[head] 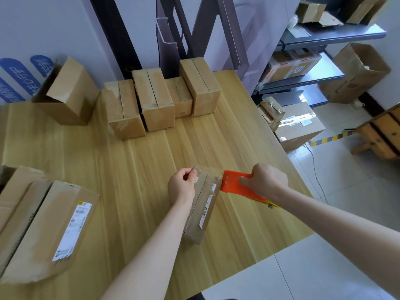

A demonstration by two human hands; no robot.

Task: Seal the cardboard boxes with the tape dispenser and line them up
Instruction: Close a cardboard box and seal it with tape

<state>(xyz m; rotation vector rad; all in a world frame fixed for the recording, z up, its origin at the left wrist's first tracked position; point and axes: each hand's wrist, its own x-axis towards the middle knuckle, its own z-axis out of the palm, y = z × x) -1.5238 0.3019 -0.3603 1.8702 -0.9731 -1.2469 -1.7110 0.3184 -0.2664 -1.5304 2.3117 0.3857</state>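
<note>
pale wall point(43, 22) at the back, with blue signs point(19, 76) in white characters stuck low on the left. dark metal beams point(114, 35) lean up against it. the table point(151, 161) is light wood grain in long strips. off to the right there's a dark metal shelf unit point(333, 34), glossy white floor tiles point(346, 174) catching bright glare, a yellow-and-black strip point(331, 138), a thin cable point(316, 169) and a wooden bench point(381, 135) at the edge.
</note>
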